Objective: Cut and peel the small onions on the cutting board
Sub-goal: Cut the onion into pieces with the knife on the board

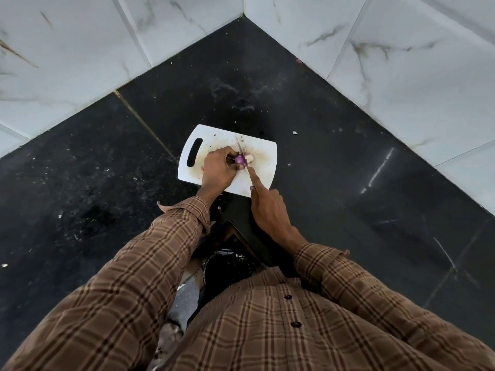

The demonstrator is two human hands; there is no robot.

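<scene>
Your left hand (218, 167) has its grip clamped on a small purple onion (240, 159) at the middle of the white cutting board (263, 149) on the black worktop (334, 162); your right hand (269, 210) grips the knife (240, 149), blade on the onion, forefinger along its spine.

Soft, even light is falling from above, leaving the marble wall tiles (401, 62) pale and bright while the black bench (334, 145) is staying dark. Thin streaks of glare are showing on the bench at the right. The wide lens is bending the tile lines and stretching the checked shirt (267, 330) near the lower edge. The centre is looking sharp; the shadows are lying faint.
</scene>
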